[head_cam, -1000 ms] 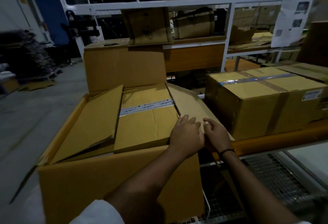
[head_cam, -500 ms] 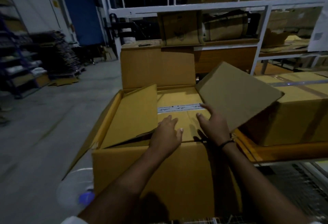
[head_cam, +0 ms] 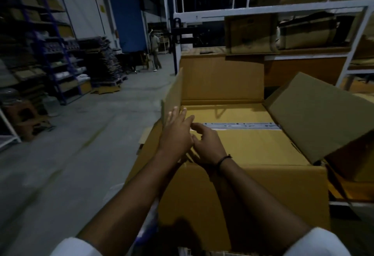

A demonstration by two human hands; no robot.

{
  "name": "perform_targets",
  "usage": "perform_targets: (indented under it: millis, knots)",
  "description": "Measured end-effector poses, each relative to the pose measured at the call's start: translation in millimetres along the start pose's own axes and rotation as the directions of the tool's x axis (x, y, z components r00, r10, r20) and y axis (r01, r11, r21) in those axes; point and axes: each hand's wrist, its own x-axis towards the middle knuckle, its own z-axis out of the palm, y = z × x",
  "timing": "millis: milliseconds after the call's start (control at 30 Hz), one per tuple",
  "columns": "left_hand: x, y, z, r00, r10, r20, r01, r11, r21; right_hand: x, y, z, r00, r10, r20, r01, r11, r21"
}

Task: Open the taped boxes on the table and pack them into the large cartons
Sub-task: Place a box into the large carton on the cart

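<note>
Cardboard box (head_cam: 253, 148) lies in the carton (head_cam: 242, 195), beneath the right hand (head_cam: 208, 146)

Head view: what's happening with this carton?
A person leans over a large open carton. A box with a strip of tape across its top lies inside it. The left hand, fingers straight, is at the carton's upright left flap. The right hand, fingers curled, is over the box by the tape's left end; whether it grips anything is unclear. The right flap leans outward.
</note>
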Motion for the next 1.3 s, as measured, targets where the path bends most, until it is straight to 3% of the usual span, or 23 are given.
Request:
perform_targets:
  millis: [133,267,333,433,567,767,933,1100,1300]
  knots:
    - [-14.3,-51.4,-2.8,0.98,-0.175,0.099,0.157,0.974,0.166,2.4,-22.2,47.8,0.994,-0.015,0.106,0.021,0.998,-0.057]
    - [-38.1,-84.1,11.7,0.958,-0.215,0.19,0.165,0.954,0.249,-6.3,-29.5,80.0,0.965,-0.114,0.238,0.175,0.951,-0.256]
    - [-46.2,-90.7,17.5,0.95,-0.236,0.203,0.186,0.954,0.236,-6.2,-25.8,87.1,0.948,-0.195,0.251,0.283,0.878,-0.385]
    - [-51.0,-92.3,24.1,0.934,-0.276,0.227,0.266,0.961,0.076,-2.5,-21.6,85.3,0.936,-0.269,0.227,0.342,0.849,-0.402]
    - [-47.0,-96.4,33.0,0.902,-0.353,0.249,0.393,0.91,-0.133,0.6,-18.4,71.6,0.961,-0.208,0.183,0.261,0.902,-0.343]
    - [-29.7,-88.2,34.7,0.884,-0.381,0.273,0.404,0.914,-0.033,17.1,14.9,15.5,0.99,0.009,0.144,0.052,0.91,-0.412]
    - [-23.6,-74.7,40.3,0.9,-0.343,0.27,0.363,0.931,-0.03,48.0,63.3,-39.5,0.984,0.179,0.015,-0.142,0.824,-0.549]
    - [-25.9,-70.5,45.6,0.901,-0.367,0.231,0.387,0.921,-0.043,80.0,102.3,-69.8,0.957,0.286,0.041,-0.179,0.702,-0.69]
    - [-21.6,-64.7,45.7,0.895,-0.375,0.241,0.395,0.918,-0.04,91.3,108.6,-71.8,0.944,0.307,0.122,-0.143,0.713,-0.686]
